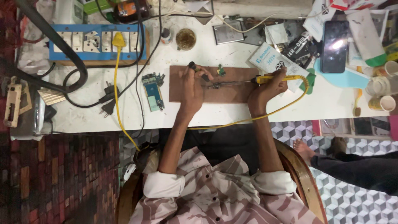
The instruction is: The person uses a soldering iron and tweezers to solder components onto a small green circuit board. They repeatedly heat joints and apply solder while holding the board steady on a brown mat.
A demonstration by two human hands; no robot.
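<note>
My left hand rests on a brown wooden board and grips a small black-handled tool. My right hand holds a yellow-handled soldering iron, whose metal shaft runs left to a small part on the board. The tool's end and the iron's tip meet close to that part. A tiny green circuit piece lies at the board's far edge. The iron's yellow cord loops off the right and back under the table edge.
A phone circuit board lies left of the wooden board. Behind it sit a blue switch board with a yellow plug, black plugs and a round tin. A black phone, packets and cups crowd the right. Another person's foot is on the floor.
</note>
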